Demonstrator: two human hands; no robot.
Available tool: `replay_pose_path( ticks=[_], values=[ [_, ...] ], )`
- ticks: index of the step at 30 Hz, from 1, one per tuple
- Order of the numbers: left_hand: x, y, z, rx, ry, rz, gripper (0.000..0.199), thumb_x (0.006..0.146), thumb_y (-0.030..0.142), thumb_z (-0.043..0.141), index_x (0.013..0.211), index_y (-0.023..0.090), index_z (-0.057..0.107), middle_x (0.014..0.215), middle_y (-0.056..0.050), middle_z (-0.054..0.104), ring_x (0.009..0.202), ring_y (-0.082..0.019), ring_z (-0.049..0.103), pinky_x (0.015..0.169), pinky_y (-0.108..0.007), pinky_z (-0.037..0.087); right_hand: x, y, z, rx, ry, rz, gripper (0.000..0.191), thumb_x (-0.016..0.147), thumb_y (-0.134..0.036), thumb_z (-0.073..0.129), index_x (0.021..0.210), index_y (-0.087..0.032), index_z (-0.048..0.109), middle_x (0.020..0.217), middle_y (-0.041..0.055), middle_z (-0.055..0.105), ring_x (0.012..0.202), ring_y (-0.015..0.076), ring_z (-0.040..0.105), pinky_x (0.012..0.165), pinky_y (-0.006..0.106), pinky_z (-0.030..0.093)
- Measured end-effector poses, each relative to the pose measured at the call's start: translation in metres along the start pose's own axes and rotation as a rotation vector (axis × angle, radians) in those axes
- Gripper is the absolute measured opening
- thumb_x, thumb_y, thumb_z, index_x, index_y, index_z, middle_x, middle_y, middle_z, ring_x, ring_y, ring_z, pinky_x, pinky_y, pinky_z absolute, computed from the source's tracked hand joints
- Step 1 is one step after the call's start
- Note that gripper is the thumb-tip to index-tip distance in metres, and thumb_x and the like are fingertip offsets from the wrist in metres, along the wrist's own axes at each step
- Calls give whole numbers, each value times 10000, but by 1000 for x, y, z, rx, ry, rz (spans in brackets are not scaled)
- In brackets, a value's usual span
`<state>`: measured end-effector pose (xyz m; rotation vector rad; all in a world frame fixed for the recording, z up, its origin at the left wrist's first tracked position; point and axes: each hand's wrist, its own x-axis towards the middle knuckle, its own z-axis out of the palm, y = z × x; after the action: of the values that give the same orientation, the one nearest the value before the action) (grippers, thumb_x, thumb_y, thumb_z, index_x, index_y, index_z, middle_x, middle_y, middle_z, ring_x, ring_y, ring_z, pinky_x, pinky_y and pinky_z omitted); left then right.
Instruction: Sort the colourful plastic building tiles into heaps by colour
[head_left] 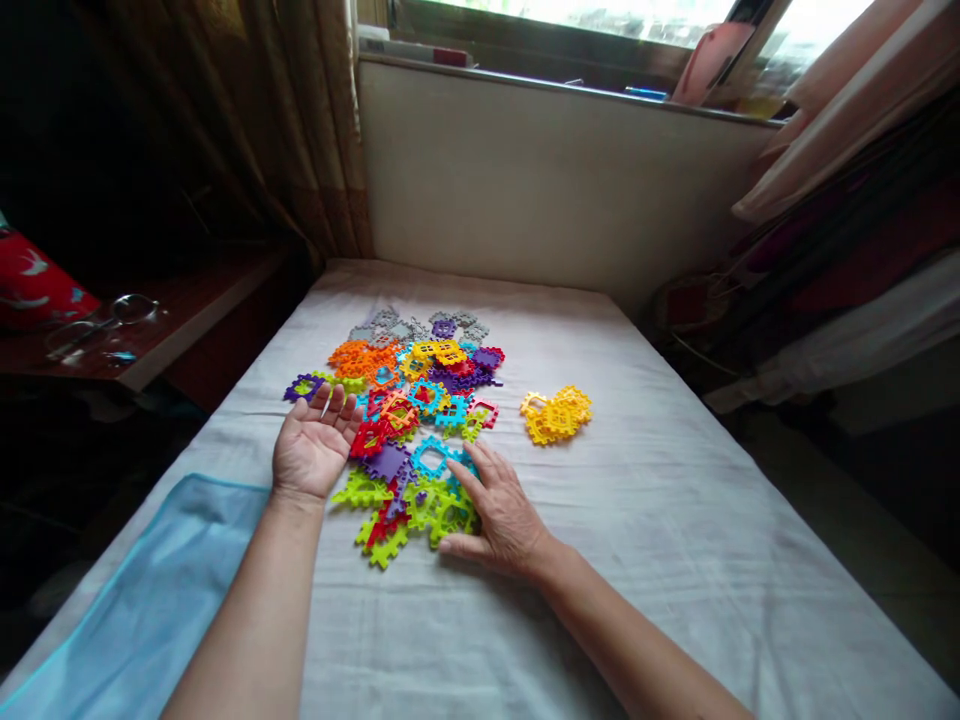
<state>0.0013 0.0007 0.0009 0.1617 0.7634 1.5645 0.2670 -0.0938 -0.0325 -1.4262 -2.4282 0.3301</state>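
A mixed heap of notched plastic building tiles (388, 461) lies in the middle of the cloth-covered surface, in red, blue, purple, green, orange and yellow. At its left edge my left hand (313, 448) is palm up with the fingers stretched out, holding nothing, close to the red and green tiles. My right hand (501, 508) lies palm down at the near right of the heap. Its fingers are spread over blue and green tiles (436, 508), and the fingertips seem to touch them. Apart on the right sits a small pile of yellow tiles (559, 415).
Grey tiles (384, 325) lie at the heap's far end, orange tiles (361, 358) at its left. A light blue cloth (187, 580) covers the near left corner. Glasses (105, 322) rest on a dark wooden table (195, 310) at left. Clothes (847, 130) hang at right.
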Motion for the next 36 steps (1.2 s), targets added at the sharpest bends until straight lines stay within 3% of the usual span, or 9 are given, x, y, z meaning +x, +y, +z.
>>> replay_pose_path(
  ticks=[4,6,9,13,19,28,33,36],
  values=[
    [3,0,-4,-1,-13,11,205,870,331,577,932,171,689,931,-60,754,898,-189,713,809,-338,585,33,-5,11,9,158,-38,868,756,-643,702,1471,-218,453,1555,175,370,1455,350,288,1167,563,269],
    [4,0,-4,1,-13,32,196,850,333,606,924,172,690,944,-59,752,905,-186,710,829,-332,579,51,-4,9,40,265,-26,730,798,-596,680,1407,-222,528,1506,151,446,1409,322,362,1162,536,279],
    [4,1,-3,-2,12,63,188,853,321,597,914,172,692,944,-55,750,916,-183,708,859,-334,571,79,4,-5,38,386,158,399,882,-435,624,1219,-228,673,1366,120,582,1274,275,495,1097,464,354],
    [2,2,1,-4,44,73,203,875,318,557,901,170,693,920,-47,748,898,-183,710,847,-340,574,111,15,-26,-67,299,371,262,860,-371,638,1051,-228,746,1290,113,626,1189,287,521,981,430,406],
    [3,1,0,8,31,58,209,878,322,551,912,175,695,923,-48,751,895,-185,707,844,-346,573,126,16,-27,-91,162,408,280,851,-414,621,1042,-248,743,1270,86,636,1173,278,513,954,408,396],
    [8,0,-10,44,-29,59,200,876,349,576,943,202,693,996,-51,744,953,-184,698,925,-380,550,136,17,-24,-12,148,479,217,856,-331,576,952,-237,745,1224,77,659,1142,259,542,927,380,407],
    [6,0,-8,32,-16,48,198,888,337,557,935,203,694,983,-47,749,934,-185,704,908,-389,561,136,14,-24,-36,169,468,310,839,-424,620,1050,-225,730,1305,90,626,1204,286,509,963,418,398],
    [4,1,-5,25,-12,36,203,897,329,541,934,200,694,967,-42,752,914,-177,708,874,-365,573,139,11,-24,-26,139,466,275,827,-394,637,1031,-236,732,1300,82,630,1201,288,514,963,424,401]
  ],
)
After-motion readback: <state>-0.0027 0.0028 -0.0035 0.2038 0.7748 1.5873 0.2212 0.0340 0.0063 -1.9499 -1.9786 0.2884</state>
